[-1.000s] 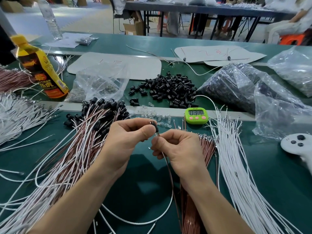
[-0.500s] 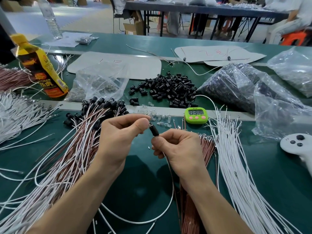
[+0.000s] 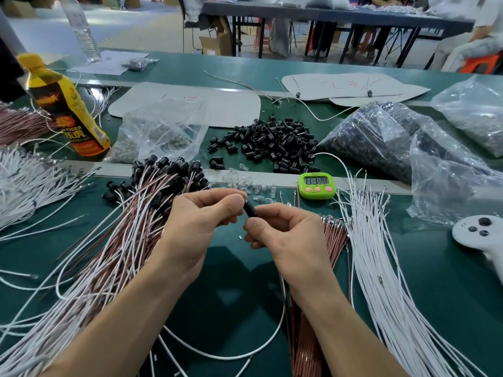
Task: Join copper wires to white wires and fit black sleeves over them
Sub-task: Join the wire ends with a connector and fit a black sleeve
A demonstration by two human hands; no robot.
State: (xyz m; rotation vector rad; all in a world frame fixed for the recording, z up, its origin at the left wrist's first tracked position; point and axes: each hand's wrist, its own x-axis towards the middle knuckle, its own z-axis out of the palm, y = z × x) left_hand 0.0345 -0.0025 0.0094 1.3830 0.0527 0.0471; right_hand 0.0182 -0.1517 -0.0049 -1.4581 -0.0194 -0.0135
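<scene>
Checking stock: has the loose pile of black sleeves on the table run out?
No, a heap of loose black sleeves lies on the table behind the green timer.

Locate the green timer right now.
In the head view, the green timer sits right of centre, just beyond the right hand, in front of the loose black sleeves, beside the white wires.

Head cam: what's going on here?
A person is assembling wires at a green table. The left hand and right hand pinch one black sleeve between them, left at its top end, right at its lower end. Finished sleeved wires lie piled to the left; loose sleeves sit behind, copper wires and white wires to the right.
</scene>
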